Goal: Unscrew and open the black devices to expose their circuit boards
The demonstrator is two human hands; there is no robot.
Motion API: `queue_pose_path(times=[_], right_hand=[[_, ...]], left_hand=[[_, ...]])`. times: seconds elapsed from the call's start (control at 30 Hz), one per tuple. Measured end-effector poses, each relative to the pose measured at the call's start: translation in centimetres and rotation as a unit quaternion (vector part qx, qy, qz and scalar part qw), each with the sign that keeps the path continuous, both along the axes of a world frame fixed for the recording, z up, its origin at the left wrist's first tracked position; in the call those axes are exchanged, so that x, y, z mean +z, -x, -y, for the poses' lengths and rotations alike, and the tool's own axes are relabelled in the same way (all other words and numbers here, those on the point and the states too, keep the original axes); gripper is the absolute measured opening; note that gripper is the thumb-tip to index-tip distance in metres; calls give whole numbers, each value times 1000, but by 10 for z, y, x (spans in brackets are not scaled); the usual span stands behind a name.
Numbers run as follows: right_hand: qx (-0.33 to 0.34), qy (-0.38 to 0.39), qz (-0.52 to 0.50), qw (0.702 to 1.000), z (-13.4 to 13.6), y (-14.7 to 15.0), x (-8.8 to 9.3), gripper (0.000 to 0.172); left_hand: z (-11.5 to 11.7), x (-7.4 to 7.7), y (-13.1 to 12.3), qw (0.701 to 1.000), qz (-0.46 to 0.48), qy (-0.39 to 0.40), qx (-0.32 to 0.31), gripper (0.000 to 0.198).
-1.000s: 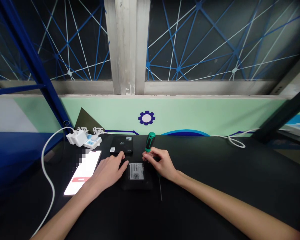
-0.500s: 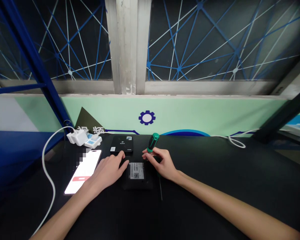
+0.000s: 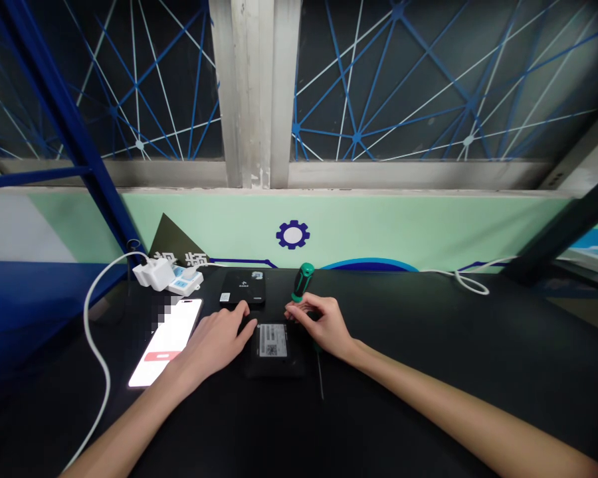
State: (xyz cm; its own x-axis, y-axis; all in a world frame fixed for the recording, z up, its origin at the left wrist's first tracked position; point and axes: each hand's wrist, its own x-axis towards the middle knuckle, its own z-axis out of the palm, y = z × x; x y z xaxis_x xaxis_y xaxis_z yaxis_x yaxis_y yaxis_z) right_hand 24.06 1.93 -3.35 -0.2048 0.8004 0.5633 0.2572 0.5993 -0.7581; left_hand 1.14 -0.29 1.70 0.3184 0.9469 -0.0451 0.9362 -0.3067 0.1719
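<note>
On blk desk | R fingers: rounded-hdl scrwdrvr | flat box

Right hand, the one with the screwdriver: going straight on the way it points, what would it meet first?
Probably the far box, at its right side. Depth is unclear, so the right hand might pass above it; the left hand lies close to that line.

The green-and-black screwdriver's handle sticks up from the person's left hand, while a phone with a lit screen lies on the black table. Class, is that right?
Not quite: the green-and-black screwdriver is in the right hand, not the left hand, as the head view shows. The phone does lie lit on the black table.
</note>
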Motion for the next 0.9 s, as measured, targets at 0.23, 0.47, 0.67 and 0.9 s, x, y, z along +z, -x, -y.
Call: queue_pose_path(times=[0.23, 0.47, 0.67, 0.9], right_hand=[[-10, -12, 11, 1000, 2, 1, 2, 26], [8, -43, 38, 998, 5, -2, 6, 23], [-13, -55, 41, 998, 3, -3, 4, 21], [-40, -55, 53, 996, 2, -1, 4, 26]], left_hand=[[-1, -4, 1, 1000, 9, -5, -8, 37], [-2, -5, 2, 1000, 3, -5, -3, 38], [-1, -4, 3, 1000, 3, -5, -6, 39], [0, -4, 3, 1000, 9, -3, -6, 41]])
